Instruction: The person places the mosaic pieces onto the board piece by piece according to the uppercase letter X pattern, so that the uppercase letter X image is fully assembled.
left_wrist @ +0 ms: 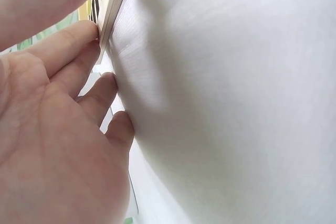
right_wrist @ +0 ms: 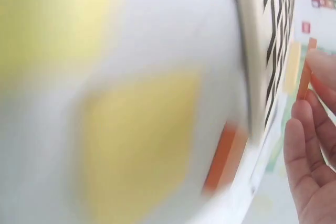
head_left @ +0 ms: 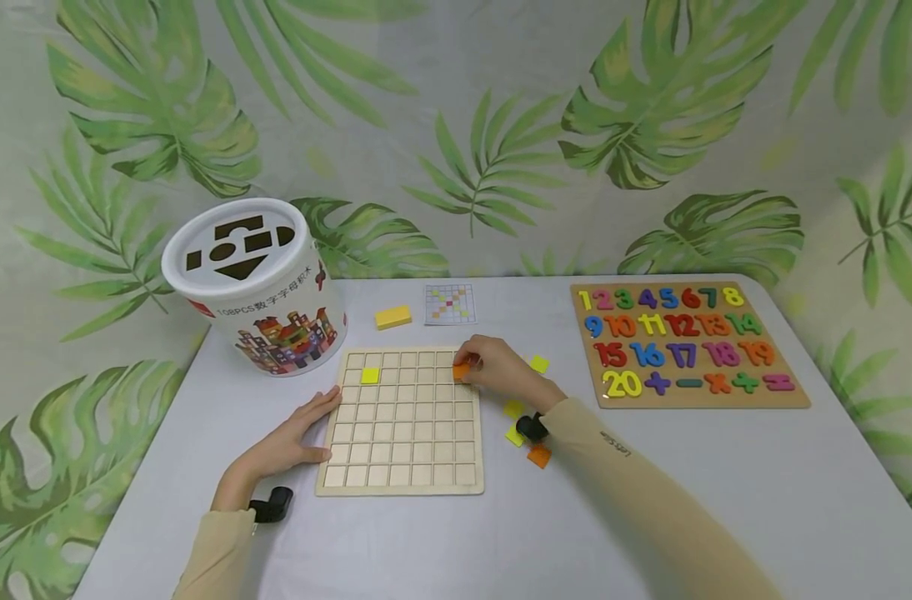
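Note:
A wooden grid board [head_left: 401, 490] lies on the white table, with one yellow square tile [head_left: 369, 376] in a cell near its upper left. My left hand [head_left: 285, 440] rests against the board's left edge, thumb and fingers spread; in the left wrist view, fingertips [left_wrist: 90, 30] meet the board's side. Over the board's upper right corner, my right hand [head_left: 507, 369] pinches an orange square tile [head_left: 461, 372] between thumb and fingers. The right wrist view shows that tile [right_wrist: 305, 74] edge-on, raised off the board.
Right of the board lie loose yellow tiles [head_left: 514, 436] and an orange tile [head_left: 539, 456]. Behind it are a yellow block [head_left: 393, 317] and a small pattern card [head_left: 450, 305]. A white bucket [head_left: 253, 287] stands back left; a number puzzle board [head_left: 704, 402] lies right.

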Available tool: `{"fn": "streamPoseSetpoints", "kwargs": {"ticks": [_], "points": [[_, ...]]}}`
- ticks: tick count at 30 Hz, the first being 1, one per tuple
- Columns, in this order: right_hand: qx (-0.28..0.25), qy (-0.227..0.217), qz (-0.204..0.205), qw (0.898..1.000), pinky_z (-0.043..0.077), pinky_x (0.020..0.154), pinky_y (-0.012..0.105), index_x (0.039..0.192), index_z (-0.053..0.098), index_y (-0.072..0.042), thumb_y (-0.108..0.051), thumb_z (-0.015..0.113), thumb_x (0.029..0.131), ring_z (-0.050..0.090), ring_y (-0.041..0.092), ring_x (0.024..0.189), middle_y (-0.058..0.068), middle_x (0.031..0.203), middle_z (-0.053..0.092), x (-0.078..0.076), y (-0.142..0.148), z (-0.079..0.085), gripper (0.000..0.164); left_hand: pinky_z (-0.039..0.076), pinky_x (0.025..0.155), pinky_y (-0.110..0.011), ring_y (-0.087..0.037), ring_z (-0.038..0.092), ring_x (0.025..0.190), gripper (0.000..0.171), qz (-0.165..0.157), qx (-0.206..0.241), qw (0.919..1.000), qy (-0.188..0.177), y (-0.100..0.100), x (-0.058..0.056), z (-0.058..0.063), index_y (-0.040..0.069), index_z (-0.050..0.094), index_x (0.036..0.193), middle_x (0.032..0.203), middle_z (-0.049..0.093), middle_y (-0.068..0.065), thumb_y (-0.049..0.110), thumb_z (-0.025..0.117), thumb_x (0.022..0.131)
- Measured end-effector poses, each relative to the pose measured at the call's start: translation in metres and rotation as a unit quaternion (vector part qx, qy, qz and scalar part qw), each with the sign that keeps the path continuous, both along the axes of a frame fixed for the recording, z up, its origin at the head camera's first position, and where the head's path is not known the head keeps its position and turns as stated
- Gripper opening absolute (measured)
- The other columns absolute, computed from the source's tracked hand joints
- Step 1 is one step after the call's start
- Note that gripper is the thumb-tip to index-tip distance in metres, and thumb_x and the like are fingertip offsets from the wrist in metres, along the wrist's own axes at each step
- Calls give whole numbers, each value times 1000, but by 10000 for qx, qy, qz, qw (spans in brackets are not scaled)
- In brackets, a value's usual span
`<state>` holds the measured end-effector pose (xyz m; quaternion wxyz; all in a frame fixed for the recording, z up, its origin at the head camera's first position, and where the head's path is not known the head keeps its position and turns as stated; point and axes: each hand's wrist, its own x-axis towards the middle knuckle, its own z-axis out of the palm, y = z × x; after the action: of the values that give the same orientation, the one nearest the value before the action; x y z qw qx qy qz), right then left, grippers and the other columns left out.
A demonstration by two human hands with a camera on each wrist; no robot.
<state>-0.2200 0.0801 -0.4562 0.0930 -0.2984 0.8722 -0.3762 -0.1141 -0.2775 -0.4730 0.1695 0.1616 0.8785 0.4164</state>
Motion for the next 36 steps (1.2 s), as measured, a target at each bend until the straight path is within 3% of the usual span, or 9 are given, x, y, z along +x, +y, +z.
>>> {"fn": "streamPoseSetpoints", "kwargs": {"ticks": [7,16,20,25,31,36], "points": [[505,172,19,9986,45,69,25,93,67,-3,0,73,80,50,16,76,3,84,57,-3,-34,-2,15,1,108,-66,-45,-1,141,84,-34,108,9999,54,0,2,1,-5,28,147,157,12,-19,7,73,78],[633,-33,-32,9980,45,70,25,91,66,-4,1,74,79,50,16,77,4,84,56,-5,-38,-1,15,1,108,-66,-44,-1,142,83,-10,37,10000,47,-1,1,0,-4,27,148,157,11,-18,7,72,79],[187,-178,-55,9997,48,73,26,96,66,-1,1,69,83,53,16,80,4,87,59,-6,-21,4,14,1,107,-68,-46,-1,141,83,-32,88,9999,108,0,2,2,-5,28,147,157,13,-20,9,73,78],[-401,-264,-418,9980,51,78,34,99,66,2,2,66,85,55,21,82,10,91,63,-6,18,11,14,2,107,-67,-45,0,141,83,-19,10,9999,118,1,2,1,-4,28,147,157,13,-19,9,72,79],[-126,-347,-768,9964,52,81,35,102,67,-1,-1,66,87,55,20,85,8,96,64,-2,61,2,15,1,108,-66,-43,-1,142,83,25,-19,10000,6,1,2,2,-4,27,148,158,12,-17,6,72,79],[-13,-541,-499,9973,52,80,36,104,67,-2,3,65,85,58,23,89,8,101,64,1,71,-6,20,1,108,-67,-45,-1,141,83,27,32,10000,26,2,3,4,-5,28,147,157,12,-19,8,72,78]]}}
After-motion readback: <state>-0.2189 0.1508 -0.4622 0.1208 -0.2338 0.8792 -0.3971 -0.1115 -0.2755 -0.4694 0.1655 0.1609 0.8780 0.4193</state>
